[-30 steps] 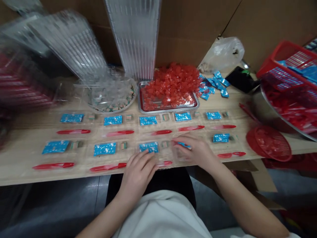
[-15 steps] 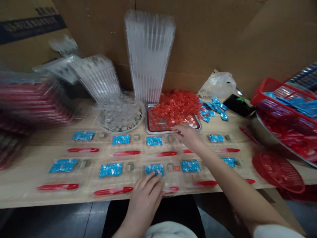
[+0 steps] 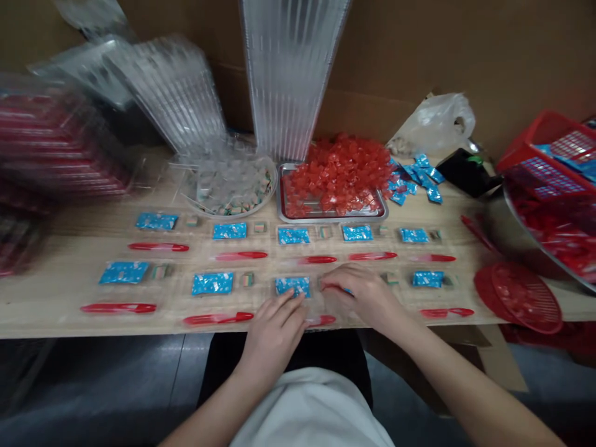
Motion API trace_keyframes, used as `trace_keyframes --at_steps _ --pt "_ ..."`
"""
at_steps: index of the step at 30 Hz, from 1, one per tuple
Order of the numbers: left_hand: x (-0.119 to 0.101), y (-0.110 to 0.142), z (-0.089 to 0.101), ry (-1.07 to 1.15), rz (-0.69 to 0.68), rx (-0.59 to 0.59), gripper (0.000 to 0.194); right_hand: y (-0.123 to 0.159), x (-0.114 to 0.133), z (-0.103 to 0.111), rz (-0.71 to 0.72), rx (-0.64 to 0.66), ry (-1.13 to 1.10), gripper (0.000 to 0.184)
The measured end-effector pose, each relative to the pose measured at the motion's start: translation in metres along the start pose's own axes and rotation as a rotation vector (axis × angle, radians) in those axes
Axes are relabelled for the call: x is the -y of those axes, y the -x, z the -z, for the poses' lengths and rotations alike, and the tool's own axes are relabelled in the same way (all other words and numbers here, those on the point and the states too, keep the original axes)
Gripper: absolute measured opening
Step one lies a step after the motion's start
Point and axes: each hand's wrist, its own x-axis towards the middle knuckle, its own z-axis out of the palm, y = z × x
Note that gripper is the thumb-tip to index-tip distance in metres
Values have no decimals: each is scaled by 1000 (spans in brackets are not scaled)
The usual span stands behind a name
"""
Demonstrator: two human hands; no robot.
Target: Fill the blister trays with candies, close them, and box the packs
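My left hand (image 3: 275, 326) lies with fingers stretched out over the near edge of a clear plastic tray, fingertips on or beside a blue packet (image 3: 292, 285). A red pen-like stick (image 3: 321, 320) lies partly beside that hand in the same tray. My right hand (image 3: 365, 292) is low over the right side of this tray, thumb and fingers pinched together; whatever is between them is hidden. It covers most of the neighbouring blue packet. Small striped eraser-like blocks, such as this block (image 3: 248, 279), sit beside the packets in two rows of trays.
Behind the rows stand a metal tray (image 3: 335, 219) heaped with red translucent pieces (image 3: 344, 174) and a round dish (image 3: 223, 214) of striped blocks. Tall stacks of clear trays (image 3: 293, 74) rise behind. Blue packets (image 3: 421, 174), a red basket (image 3: 535, 146) and a metal bowl (image 3: 505, 217) are at right.
My right hand has come back from the front edge of the metal tray to the near row, beside my left hand. The left hand stays at the same tray. The view has tilted down.
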Motion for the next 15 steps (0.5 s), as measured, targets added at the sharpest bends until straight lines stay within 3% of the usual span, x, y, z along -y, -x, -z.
trace_keyframes --at_steps 7,11,15 --pt "1 0 -2 -16 -16 -13 21 12 7 -27 100 -104 269 26" --pt "1 -1 -6 -11 -16 -55 20 9 1 -29 96 -220 225 19" --pt "1 -2 -5 -1 -25 -70 18 14 -2 -38 115 -219 257 17"
